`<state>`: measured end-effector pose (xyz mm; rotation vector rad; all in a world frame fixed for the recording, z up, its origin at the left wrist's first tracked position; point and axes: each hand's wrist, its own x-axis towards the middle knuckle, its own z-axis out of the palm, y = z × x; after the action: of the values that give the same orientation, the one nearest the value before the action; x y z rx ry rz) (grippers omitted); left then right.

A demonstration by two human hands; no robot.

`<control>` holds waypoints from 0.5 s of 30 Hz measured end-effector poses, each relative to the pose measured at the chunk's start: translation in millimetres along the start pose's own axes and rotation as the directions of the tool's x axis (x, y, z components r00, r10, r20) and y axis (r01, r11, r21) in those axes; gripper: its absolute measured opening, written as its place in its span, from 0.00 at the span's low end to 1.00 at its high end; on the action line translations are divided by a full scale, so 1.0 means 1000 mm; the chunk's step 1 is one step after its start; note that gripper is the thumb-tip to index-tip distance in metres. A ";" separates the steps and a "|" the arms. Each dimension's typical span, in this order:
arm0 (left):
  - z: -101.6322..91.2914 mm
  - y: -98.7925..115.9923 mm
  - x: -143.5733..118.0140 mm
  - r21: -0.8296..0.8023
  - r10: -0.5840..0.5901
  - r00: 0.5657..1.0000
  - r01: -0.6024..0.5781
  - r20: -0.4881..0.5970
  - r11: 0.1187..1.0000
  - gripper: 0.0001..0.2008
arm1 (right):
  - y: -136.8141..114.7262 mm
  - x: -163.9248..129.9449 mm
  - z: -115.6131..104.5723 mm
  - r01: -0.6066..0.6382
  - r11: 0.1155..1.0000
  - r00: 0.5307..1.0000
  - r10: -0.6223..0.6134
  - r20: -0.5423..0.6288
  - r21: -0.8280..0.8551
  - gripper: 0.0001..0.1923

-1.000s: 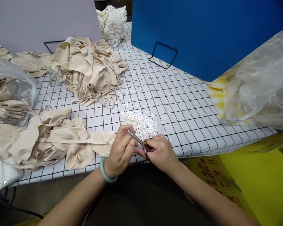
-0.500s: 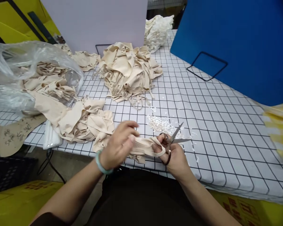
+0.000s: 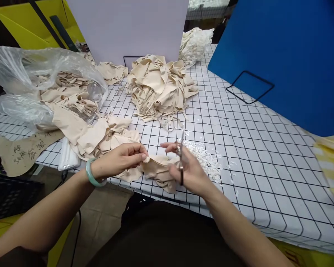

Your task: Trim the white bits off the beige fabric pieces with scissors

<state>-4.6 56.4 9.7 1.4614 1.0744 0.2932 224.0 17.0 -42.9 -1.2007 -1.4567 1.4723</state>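
Observation:
My left hand (image 3: 128,157), with a pale green bangle at its wrist, pinches the edge of a beige fabric piece (image 3: 160,172). The cloth hangs between both hands over the table's front edge. In my right hand (image 3: 190,172) is a pair of scissors (image 3: 181,155), handles round the fingers and blades pointing away from me. The right thumb lies against the same fabric piece. Just beyond the right hand, small white scraps (image 3: 208,159) are scattered. A loose heap of beige fabric pieces (image 3: 100,135) lies behind my left hand.
A larger beige pile (image 3: 158,85) stands at the back. Left are a clear plastic bag (image 3: 72,63) of fabric, a white power bank (image 3: 68,155) with a cable and a marked paper pattern (image 3: 25,152). A lilac board (image 3: 133,29) and a blue board (image 3: 281,55) rise behind the checked tablecloth (image 3: 253,155).
My left hand has moved left and now pinches the cloth's edge. My right hand has shifted left, and the scissors have turned from pointing right to pointing away. The view has shifted slightly.

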 end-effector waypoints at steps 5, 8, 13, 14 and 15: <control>-0.004 0.001 -0.010 0.011 -0.011 0.999 0.010 0.032 1.000 0.16 | 0.005 0.020 0.017 -0.060 0.982 0.998 0.057 0.021 0.181 0.10; -0.001 0.002 -0.018 0.124 0.043 0.996 -0.053 0.083 0.991 0.16 | -0.002 0.033 0.006 -0.028 0.959 1.000 0.031 -0.006 0.283 0.11; 0.022 0.012 -0.016 0.140 0.423 0.904 -0.412 -0.062 0.901 0.13 | -0.001 0.040 0.020 -0.126 0.913 0.989 0.083 0.125 0.389 0.14; 0.029 0.011 -0.011 0.126 0.486 0.866 -0.473 -0.120 0.872 0.14 | 0.003 0.039 0.028 -0.131 0.907 0.986 0.078 0.146 0.400 0.15; 0.037 0.008 -0.006 0.084 0.520 0.836 -0.513 -0.175 0.854 0.14 | 0.007 0.037 0.034 -0.123 0.909 0.986 0.068 0.150 0.399 0.15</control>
<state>22.7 29.1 11.0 1.7692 0.8133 0.8202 181.5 41.2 -57.0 -0.9389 -1.1054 1.8440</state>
